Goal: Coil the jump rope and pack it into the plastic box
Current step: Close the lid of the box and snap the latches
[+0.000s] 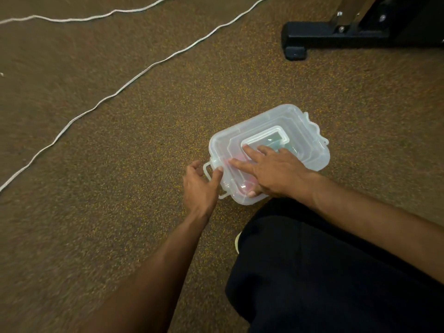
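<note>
A translucent plastic box [300, 131] sits on the brown speckled floor with its lid on; pink and green shapes show faintly through it. My right hand [271, 171] lies flat on the lid, fingers spread, thumb at the near edge. At the box's left end my left hand [199, 186] pinches the side latch [208, 169] between thumb and fingers. The white jump rope [134, 79] lies uncoiled in two long strands across the floor at the upper left, well away from both hands. Its handles are out of sight.
The black foot of a piece of gym equipment [336, 34] stands at the upper right. My knee in dark trousers [324, 272] fills the lower right, just near the box. Brown speckled floor [96, 188] stretches to the left.
</note>
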A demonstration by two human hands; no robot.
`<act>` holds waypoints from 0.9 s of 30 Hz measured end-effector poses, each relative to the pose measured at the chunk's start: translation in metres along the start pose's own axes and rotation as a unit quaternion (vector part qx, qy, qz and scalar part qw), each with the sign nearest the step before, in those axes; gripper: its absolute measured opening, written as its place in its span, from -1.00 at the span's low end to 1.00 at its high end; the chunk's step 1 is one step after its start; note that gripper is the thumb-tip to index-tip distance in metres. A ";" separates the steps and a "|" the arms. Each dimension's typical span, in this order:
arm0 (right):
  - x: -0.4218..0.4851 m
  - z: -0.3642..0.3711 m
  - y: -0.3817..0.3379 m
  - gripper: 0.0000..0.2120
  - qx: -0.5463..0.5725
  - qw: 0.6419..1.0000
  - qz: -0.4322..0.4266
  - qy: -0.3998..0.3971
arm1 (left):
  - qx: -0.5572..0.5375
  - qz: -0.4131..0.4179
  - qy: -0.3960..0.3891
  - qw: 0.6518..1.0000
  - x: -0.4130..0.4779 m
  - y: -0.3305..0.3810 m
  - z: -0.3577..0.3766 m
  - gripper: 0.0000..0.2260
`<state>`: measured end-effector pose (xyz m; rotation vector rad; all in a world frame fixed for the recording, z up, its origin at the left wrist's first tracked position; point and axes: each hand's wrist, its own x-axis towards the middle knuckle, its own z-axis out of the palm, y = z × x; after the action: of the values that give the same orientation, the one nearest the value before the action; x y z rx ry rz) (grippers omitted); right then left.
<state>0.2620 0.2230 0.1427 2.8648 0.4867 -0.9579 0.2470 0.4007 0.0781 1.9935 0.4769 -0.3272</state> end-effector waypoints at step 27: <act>-0.004 0.002 -0.002 -0.05 0.041 0.998 0.013 0.035 | -0.051 -0.107 -0.032 0.992 -0.001 0.019 -0.008 -0.60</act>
<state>0.2569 0.2229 0.1434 2.9797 0.4238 -0.8962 0.2547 0.4002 0.0971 1.8303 0.6560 -0.4901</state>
